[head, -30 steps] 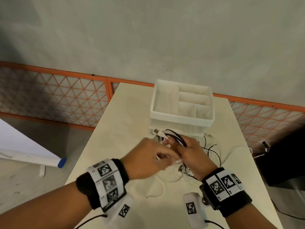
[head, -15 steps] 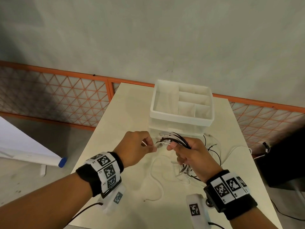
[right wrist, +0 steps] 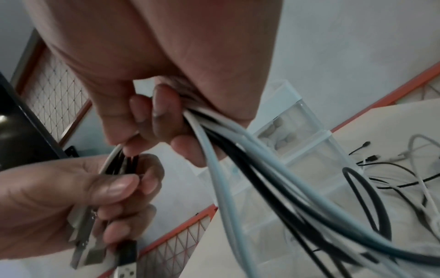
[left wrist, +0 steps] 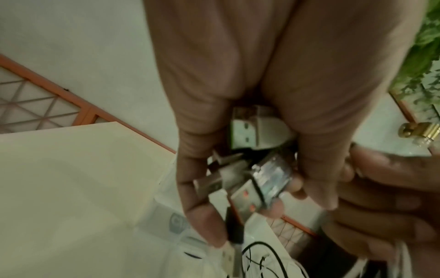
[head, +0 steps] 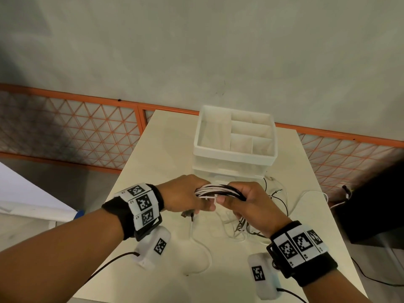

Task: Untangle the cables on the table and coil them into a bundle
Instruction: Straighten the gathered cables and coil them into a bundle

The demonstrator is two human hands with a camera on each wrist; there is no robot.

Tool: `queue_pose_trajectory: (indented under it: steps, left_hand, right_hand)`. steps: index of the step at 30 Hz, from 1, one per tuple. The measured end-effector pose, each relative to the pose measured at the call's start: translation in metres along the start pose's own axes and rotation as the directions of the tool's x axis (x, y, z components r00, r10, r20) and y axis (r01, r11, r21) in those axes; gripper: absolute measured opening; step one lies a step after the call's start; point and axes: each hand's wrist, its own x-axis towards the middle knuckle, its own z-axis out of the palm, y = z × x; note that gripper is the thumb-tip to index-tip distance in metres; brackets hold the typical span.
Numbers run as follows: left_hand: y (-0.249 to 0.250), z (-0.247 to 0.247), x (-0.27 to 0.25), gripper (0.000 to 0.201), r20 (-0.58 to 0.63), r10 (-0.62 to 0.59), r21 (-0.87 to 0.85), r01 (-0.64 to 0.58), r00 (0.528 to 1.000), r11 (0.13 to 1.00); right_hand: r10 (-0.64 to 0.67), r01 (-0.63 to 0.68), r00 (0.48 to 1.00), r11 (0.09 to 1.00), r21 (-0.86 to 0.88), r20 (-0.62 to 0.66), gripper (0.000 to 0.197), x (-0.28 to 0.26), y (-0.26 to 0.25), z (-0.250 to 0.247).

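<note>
Holding the cables [head: 218,191] with both hands, my left hand [head: 181,196] squeezed the plugs [left wrist: 252,169] at 9 o'clock, my right hand [head: 249,202] squeezed the cords. Next, I think, coiling needed loose ends pulled in.

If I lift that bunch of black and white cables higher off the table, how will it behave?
Probably floppy: beyond the right hand the cables sag in loose curves toward the table. The tails lying by the white organizer box would likely drag and snag. The USB plugs gathered in the left hand look smooth, so they may slip.
</note>
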Motion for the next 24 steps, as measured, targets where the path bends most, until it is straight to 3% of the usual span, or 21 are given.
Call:
queue_pose_trajectory:
  steps: [4,6,8,9,13,16,19,22,24]
  left_hand:
    - [-0.005,-0.008,-0.007,0.024,0.037,-0.031,-0.032,0.032,0.999,0.999]
    - [-0.012,-0.008,-0.010,0.022,0.066,-0.042,-0.138,0.050,0.997,0.989]
    - [-0.014,-0.007,-0.014,0.022,0.055,-0.043,-0.300,0.057,0.998,0.952]
    - [-0.013,-0.006,-0.014,0.024,0.030,-0.031,-0.303,0.039,0.999,0.952]
    - [-0.002,-0.006,-0.011,0.031,-0.082,-0.005,0.076,0.012,0.997,0.997]
    - [0.005,-0.003,-0.008,0.034,-0.073,0.007,0.126,0.002,0.997,0.992]
    - [0.006,-0.008,-0.009,0.046,-0.003,-0.009,0.155,0.009,1.000,0.988]
    - [-0.007,-0.012,-0.013,0.083,0.000,-0.056,-0.160,0.056,0.998,0.986]
    - [-0.014,-0.010,-0.015,0.100,-0.021,-0.079,-0.396,0.064,0.997,0.916]
  right_hand:
    - [0.028,-0.015,0.997,0.984,0.175,-0.075,0.007,-0.001,0.001,-0.004]
    - [0.038,-0.014,0.995,0.969,0.246,-0.092,0.005,-0.001,0.000,-0.009]
    - [0.052,-0.037,0.997,0.977,0.211,-0.065,0.011,-0.001,0.000,-0.014]
    - [0.064,-0.057,0.997,0.985,0.162,-0.042,0.020,0.000,0.000,-0.015]
    - [0.159,-0.159,0.985,0.987,-0.003,0.074,0.025,0.005,-0.007,-0.008]
    - [0.171,-0.163,0.982,0.981,-0.104,0.074,0.034,0.011,-0.013,0.003]
    - [0.148,-0.138,0.985,0.983,-0.122,0.083,0.013,0.014,-0.014,0.006]
    - [0.123,-0.123,0.991,0.992,-0.012,0.050,0.014,0.010,-0.011,0.002]
    - [0.111,-0.114,0.993,0.989,0.093,0.034,0.016,0.007,-0.012,0.000]
